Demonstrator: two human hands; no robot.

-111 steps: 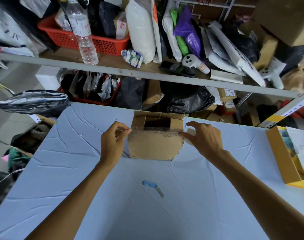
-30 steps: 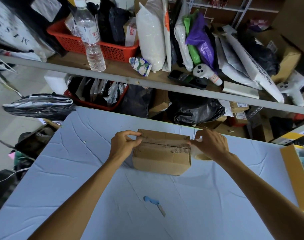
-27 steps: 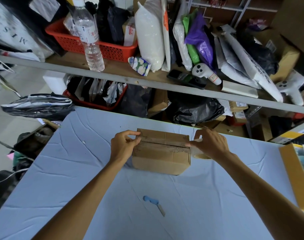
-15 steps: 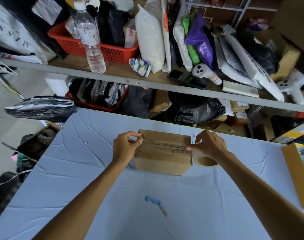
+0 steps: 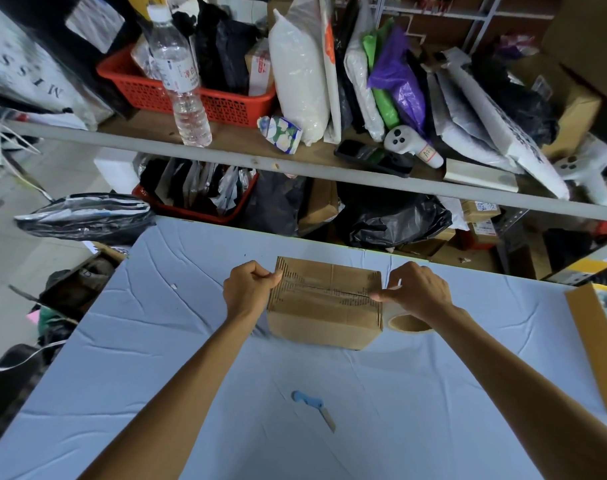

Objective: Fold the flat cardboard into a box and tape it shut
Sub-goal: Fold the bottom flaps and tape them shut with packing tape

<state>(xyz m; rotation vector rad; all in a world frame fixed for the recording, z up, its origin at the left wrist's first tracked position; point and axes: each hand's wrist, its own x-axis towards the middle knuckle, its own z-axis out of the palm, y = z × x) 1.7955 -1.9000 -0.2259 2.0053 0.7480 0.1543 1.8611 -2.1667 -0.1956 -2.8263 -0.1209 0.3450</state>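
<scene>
A: Where does the box sit?

B: On the table (image 5: 128, 368), toward its far side, about centred. The box (image 5: 324, 306) is folded up with its 2 top flaps closed, and the seam between them runs left to right, which is also the box's long axis.

A: And the hands?

B: 1 at each end of that seam. The left hand (image 5: 248, 289) is pinched shut on the left top edge, seemingly holding down the tape's start, though the strip itself is too faint to be sure of. The right hand (image 5: 416, 292) is closed on the tape at the right end, with the tape roll (image 5: 404, 318) just beside the box's right side, below that hand.

A: So the next move?

B: My guess: the tape must go down over the right edge and be cut. The right hand is nearer the roll.

A: Anything in the way?

B: No. A small blue cutter (image 5: 312, 407) lies well apart on the near side. A yellow box (image 5: 593, 344) sits at the far right edge.
</scene>
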